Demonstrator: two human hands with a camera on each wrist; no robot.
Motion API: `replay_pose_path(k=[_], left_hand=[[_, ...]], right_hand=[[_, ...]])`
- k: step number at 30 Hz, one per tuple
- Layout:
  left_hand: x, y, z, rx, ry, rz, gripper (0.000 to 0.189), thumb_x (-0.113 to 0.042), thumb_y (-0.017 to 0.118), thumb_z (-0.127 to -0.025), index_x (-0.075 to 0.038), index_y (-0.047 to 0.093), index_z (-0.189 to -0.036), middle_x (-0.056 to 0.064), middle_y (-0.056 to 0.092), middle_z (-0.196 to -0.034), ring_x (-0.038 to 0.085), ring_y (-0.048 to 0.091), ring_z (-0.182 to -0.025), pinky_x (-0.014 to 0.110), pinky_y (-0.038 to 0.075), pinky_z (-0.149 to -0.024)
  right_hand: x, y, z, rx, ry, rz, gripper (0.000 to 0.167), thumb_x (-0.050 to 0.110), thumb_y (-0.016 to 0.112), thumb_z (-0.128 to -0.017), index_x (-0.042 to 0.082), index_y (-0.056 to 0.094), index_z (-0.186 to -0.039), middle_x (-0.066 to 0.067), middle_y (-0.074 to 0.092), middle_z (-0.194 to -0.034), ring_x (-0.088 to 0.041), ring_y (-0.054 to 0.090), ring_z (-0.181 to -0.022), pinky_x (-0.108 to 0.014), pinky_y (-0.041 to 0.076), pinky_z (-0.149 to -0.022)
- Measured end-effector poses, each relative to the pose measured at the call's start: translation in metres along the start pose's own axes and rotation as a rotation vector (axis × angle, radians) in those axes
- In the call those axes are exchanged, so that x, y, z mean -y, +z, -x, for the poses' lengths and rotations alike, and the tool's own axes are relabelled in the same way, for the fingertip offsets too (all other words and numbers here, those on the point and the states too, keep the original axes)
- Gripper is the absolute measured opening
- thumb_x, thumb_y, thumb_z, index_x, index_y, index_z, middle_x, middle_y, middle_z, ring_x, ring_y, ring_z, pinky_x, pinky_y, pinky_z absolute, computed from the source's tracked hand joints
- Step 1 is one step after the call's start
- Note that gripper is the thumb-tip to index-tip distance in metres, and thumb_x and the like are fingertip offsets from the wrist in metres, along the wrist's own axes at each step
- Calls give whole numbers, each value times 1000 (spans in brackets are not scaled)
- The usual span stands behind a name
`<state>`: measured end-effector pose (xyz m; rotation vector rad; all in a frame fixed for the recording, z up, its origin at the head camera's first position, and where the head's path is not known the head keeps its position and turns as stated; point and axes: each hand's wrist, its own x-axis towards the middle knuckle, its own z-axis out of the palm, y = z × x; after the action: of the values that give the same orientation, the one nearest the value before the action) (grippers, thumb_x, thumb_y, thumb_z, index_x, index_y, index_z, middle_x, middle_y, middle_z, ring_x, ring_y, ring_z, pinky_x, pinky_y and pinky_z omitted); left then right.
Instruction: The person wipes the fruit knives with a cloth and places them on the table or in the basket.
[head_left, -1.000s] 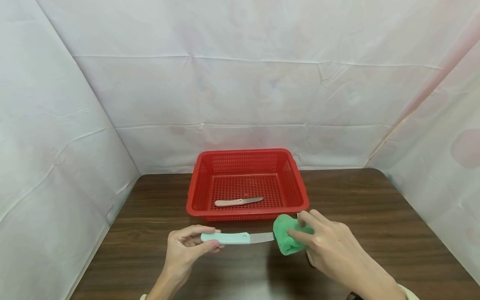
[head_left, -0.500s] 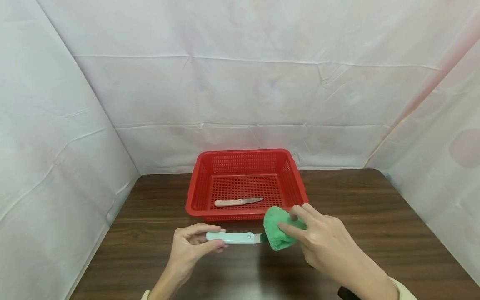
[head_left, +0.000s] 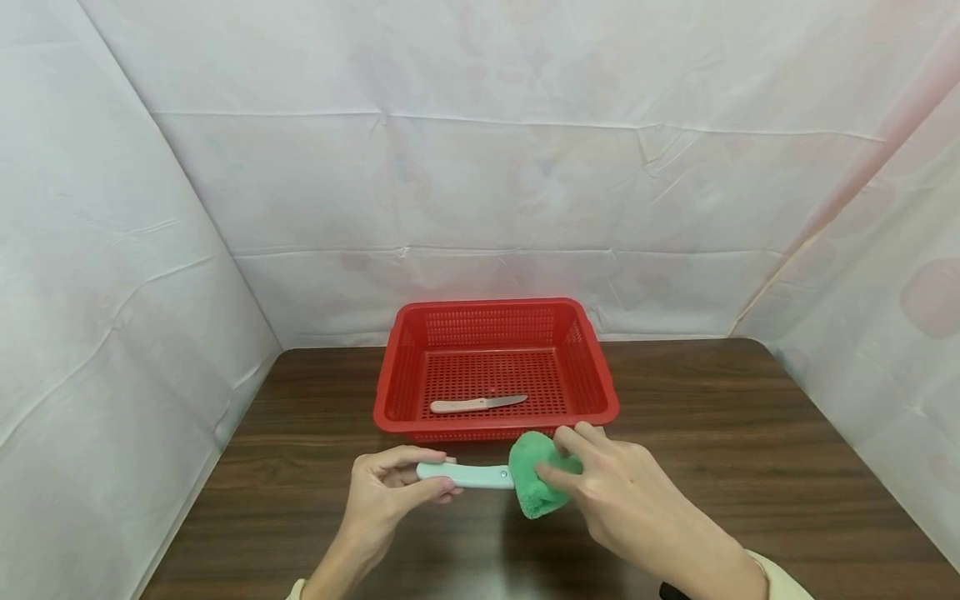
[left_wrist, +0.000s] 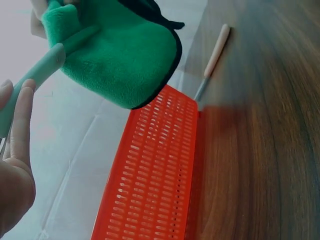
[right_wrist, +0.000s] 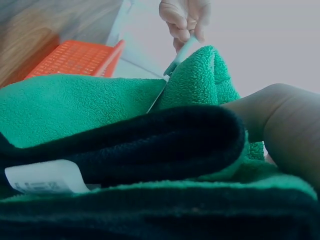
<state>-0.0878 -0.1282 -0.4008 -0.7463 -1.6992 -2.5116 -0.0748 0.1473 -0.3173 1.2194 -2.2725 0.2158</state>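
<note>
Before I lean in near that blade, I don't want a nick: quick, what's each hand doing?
Left hand: closed, holding the pale green knife.
Right hand: closed, holding the green cloth on that knife.

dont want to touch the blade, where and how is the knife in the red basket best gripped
Probably best by its pink handle, pinched across the width from above, coming from the left: the knife lies flat by the near wall of the open-topped red basket, handle leftward, metal blade pointing right.
</note>
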Motion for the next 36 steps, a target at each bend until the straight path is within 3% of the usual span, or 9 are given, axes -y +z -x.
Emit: replay_pose_path(k=[3, 6, 9, 14, 22, 27, 29, 33, 36], left_hand=[[0, 0, 1, -9, 0, 6, 25, 16, 65, -78, 25, 56, -100, 19, 70, -94, 27, 70, -72, 48, 58, -63], [-1, 0, 2, -12, 3, 13, 24, 17, 65, -78, 23, 57, -100, 20, 70, -94, 28, 70, -72, 49, 58, -63], [-1, -1, 3, -13, 9, 22, 23, 17, 65, -78, 22, 59, -100, 20, 70, -94, 28, 70, -72, 49, 58, -63], [-1, -3, 3, -18, 26, 42, 22, 19, 64, -78, 20, 60, -99, 21, 70, -94, 30, 70, -72, 50, 57, -62], [-3, -8, 6, -35, 33, 46, 23, 20, 64, -77, 16, 63, -99, 21, 70, -94, 30, 70, -70, 51, 57, -61], [-2, -11, 7, -13, 57, 32, 24, 21, 63, -77, 17, 62, -100, 21, 70, -95, 30, 70, -71, 52, 56, -61], [-1, -11, 8, 1, 68, 23, 23, 21, 63, -77, 18, 61, -100, 21, 69, -96, 31, 70, -72, 52, 56, -60], [0, -12, 8, 4, 68, 6, 23, 21, 64, -76, 19, 60, -99, 20, 70, -96, 31, 70, -72, 52, 56, -60], [0, -13, 8, 2, 62, -1, 23, 21, 64, -77, 19, 60, -99, 20, 70, -96, 31, 70, -73, 52, 56, -60]], right_hand=[[-1, 0, 2, 6, -5, 4, 42, -10, 65, -62, 20, 74, -90, -2, 48, -83, -13, 40, -71, -11, 24, -38], [-4, 1, 6, 7, -14, 3, 41, -8, 48, -71, 19, 74, -89, -2, 48, -83, -13, 40, -71, -10, 20, -38], [-7, 1, 9, 9, -11, 1, 46, -9, 43, -69, 19, 74, -88, -1, 49, -84, -13, 43, -72, -10, 18, -37], [-10, -1, 16, 16, 10, 10, 48, -13, 56, -57, 20, 74, -87, -1, 48, -84, -14, 45, -75, -10, 21, -35], [-15, -2, 25, 23, 39, 16, 44, -11, 64, -58, 21, 74, -87, -1, 48, -85, -14, 46, -75, -11, 23, -34], [-18, -1, 29, -2, 68, 16, 41, 0, 41, -79, 21, 74, -89, -1, 49, -85, -13, 46, -73, -11, 25, -35], [-19, -2, 30, -26, 75, 19, 46, 3, 33, -79, 21, 74, -90, -1, 50, -85, -13, 46, -72, -11, 27, -34], [-20, -8, 28, -48, 98, 37, 38, 1, 52, -67, 20, 74, -92, 0, 52, -87, -13, 48, -72, -13, 34, -35], [-20, -12, 26, -53, 107, 32, 38, 3, 52, -66, 20, 72, -93, -1, 53, -87, -13, 48, -72, -14, 35, -35]])
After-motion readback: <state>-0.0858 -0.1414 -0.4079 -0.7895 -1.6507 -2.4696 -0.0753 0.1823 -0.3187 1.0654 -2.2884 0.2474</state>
